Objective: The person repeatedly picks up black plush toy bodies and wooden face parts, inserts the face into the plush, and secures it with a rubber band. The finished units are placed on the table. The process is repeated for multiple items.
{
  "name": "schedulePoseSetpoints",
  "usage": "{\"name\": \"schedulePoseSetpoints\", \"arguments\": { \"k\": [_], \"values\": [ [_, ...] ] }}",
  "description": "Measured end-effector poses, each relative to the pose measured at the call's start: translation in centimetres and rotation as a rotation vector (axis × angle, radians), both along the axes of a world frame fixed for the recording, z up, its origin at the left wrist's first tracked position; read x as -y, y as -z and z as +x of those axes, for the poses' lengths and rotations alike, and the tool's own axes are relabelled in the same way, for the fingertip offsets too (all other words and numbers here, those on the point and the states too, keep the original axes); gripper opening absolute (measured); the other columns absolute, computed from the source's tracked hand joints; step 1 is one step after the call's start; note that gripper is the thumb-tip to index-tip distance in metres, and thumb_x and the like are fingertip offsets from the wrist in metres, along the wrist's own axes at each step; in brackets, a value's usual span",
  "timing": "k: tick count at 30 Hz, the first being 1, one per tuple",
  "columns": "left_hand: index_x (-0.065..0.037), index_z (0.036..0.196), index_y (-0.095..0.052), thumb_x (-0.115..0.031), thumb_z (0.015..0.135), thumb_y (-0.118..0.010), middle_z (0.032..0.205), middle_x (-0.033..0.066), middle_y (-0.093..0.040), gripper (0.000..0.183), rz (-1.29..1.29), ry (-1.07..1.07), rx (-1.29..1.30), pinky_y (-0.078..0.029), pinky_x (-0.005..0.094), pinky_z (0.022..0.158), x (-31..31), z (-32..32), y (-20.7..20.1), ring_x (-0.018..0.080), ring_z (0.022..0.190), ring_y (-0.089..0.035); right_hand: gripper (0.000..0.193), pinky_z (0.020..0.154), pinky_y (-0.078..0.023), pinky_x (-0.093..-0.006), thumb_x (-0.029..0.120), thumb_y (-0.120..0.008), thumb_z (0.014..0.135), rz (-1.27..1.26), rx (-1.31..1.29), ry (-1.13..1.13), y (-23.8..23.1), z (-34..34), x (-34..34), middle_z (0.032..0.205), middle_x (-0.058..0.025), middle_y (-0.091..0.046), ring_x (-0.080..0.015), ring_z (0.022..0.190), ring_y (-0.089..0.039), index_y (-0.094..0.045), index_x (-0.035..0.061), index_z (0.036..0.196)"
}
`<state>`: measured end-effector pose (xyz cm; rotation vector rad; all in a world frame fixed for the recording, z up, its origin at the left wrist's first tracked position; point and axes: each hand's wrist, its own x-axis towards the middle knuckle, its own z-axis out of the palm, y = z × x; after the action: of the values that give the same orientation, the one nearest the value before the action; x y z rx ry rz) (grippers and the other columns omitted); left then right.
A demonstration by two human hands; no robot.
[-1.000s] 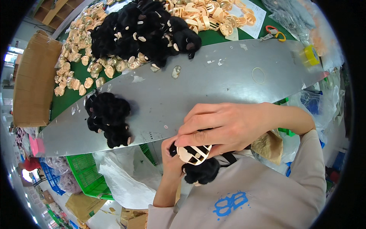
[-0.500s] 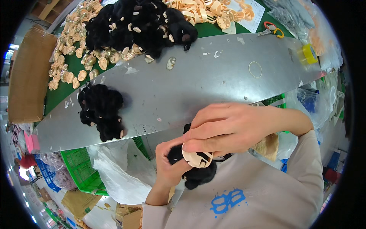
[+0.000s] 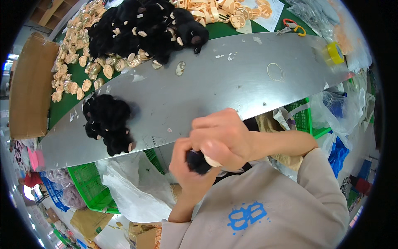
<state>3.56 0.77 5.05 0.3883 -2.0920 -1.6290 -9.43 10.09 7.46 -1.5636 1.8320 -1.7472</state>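
In front of my chest, over the table's near edge, both hands are closed together around one small item. My left hand (image 3: 182,164) is wrapped round a black plush piece (image 3: 196,163), whose dark fur shows between the fingers. Pressed against it, my right hand (image 3: 226,139) is curled into a fist on a round cream plastic part (image 3: 212,161); only its edge shows, the rest lies under the fingers. On the metal tabletop (image 3: 207,79), left of my hands, sits a small pile of black plush pieces (image 3: 108,118).
A large heap of black plush pieces (image 3: 132,35) lies at the back, beside scattered cream plastic parts (image 3: 85,62) and curved cream pieces (image 3: 207,14). Scissors (image 3: 295,27), yellow tape (image 3: 335,53) and a rubber band (image 3: 275,72) are farther right. Green crates (image 3: 89,191) stand below the edge.
My right hand has turned and closed into a fist over the cream plastic part, covering most of it. Both hands have risen slightly with the plush piece.
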Motion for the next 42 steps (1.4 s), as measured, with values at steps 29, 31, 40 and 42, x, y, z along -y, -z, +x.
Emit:
{"name": "schedulePoseSetpoints", "arguments": {
  "k": [29,31,40,42],
  "values": [
    [0.000,0.104,-0.057,-0.016,0.097,-0.060,0.096,0.0046,-0.063,0.018,0.598,-0.103,-0.133,-0.045,0.0212,0.069,1.2,-0.1,1.8,0.0088,0.082,-0.057,0.045,0.044,-0.029,-0.0319,0.027,-0.085,0.071,0.077,0.147,0.248,3.0,1.3,-1.6,0.055,-0.0043,-0.042,-0.0199,0.047,-0.040,-0.047,0.0052,0.060],
    [0.000,0.104,-0.057,-0.019,0.097,-0.061,0.095,0.0045,-0.062,0.020,0.609,-0.100,-0.155,-0.043,0.0211,0.065,0.4,-0.5,1.2,0.0075,0.076,-0.054,0.043,0.043,-0.028,-0.0320,0.024,-0.084,0.070,-0.014,0.004,0.362,3.6,0.9,-1.0,0.054,-0.0041,-0.041,-0.0205,0.046,-0.039,-0.047,0.0060,0.059],
    [-0.002,0.088,-0.054,-0.024,0.102,-0.053,0.082,-0.0012,-0.048,0.026,-0.034,-0.249,-0.064,-0.032,0.0207,0.062,-0.4,-1.4,3.1,0.0057,0.070,-0.041,0.044,0.042,-0.025,-0.0319,0.016,-0.083,0.069,-0.061,-0.312,0.566,5.6,1.4,0.4,0.051,-0.0040,-0.037,-0.0204,0.043,-0.033,-0.042,0.0081,0.056],
    [-0.001,0.088,-0.053,-0.025,0.101,-0.054,0.081,-0.0016,-0.047,0.027,0.045,-0.258,-0.040,-0.031,0.0203,0.058,-0.1,-1.4,3.6,0.0049,0.067,-0.040,0.043,0.042,-0.025,-0.0319,0.015,-0.082,0.070,-0.078,-0.286,0.579,6.3,1.5,1.1,0.051,-0.0043,-0.037,-0.0207,0.043,-0.034,-0.042,0.0080,0.056]
  ]
}}
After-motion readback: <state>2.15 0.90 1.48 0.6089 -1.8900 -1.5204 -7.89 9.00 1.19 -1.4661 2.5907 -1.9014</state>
